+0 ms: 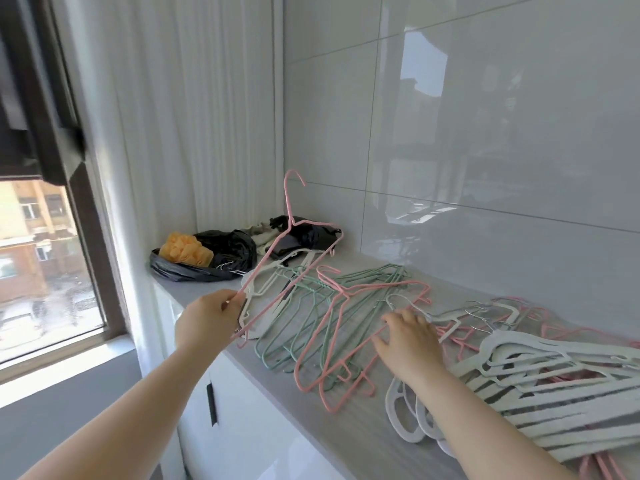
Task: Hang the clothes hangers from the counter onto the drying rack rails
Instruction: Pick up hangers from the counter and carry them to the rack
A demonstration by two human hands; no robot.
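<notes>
Over on the far left from where I'm watching the feed, a dark-framed window [52, 265] looks out on brick buildings, and white curtains [166, 116] hang down beside it into the corner. Where the grey counter [346, 431] ends there's a crumpled black plastic bag [225, 261] with an orange bath pouf [185, 251] sitting on it, plus some more dark and pale stuff bunched up behind.

Left hand [204, 322] is pinching the shoulder end of a pink wire hanger [292, 221] between thumb and fingers. It's held up off the counter, tilted, hook pointing up in front of the glossy tiled wall [485, 133].

Below it, white hangers [263, 285], green wire hangers [313, 289] and more pink wire hangers [346, 289] lie fanned out flat on the counter, all overlapping. Under the counter edge I can see white cabinet fronts with a black handle [212, 403].

Right hand [410, 341] is down on the pile, fingers stretched out and lying on some hangers with silver hooks, not curled around anything as far as I can tell. Further right there's a thick stack of white flocked hangers [554, 393], with pink ones poking out from behind and underneath it.
</notes>
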